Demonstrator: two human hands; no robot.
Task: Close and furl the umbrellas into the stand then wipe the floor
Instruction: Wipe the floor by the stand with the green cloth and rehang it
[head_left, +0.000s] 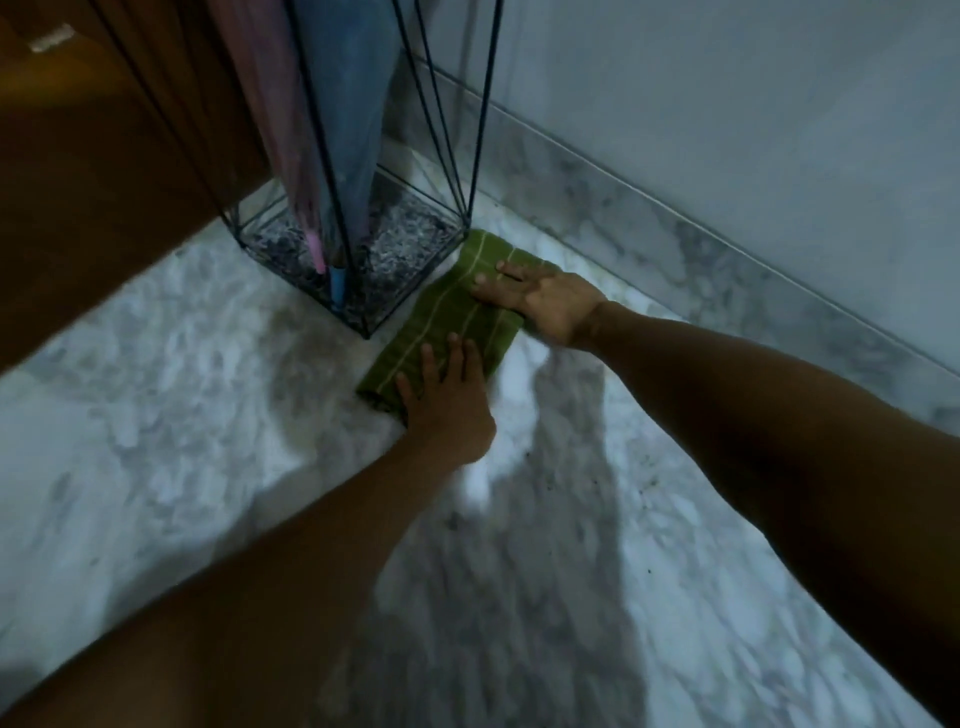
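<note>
We press both palms flat, fingers spread, on the green cloth (447, 317) just right of the stand (358, 260), gripping nothing. The left hand (447, 405) takes the near end and the right hand (540, 304) the far end, likely to mop drips beside the furled umbrellas (332, 156).

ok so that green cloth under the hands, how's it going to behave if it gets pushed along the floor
The green cloth looks soft and folded flat, so it would probably bunch or unfold unless pressed down; both the left hand and right hand lie flat on it. The marble floor looks smooth, so it should slide easily.
</note>
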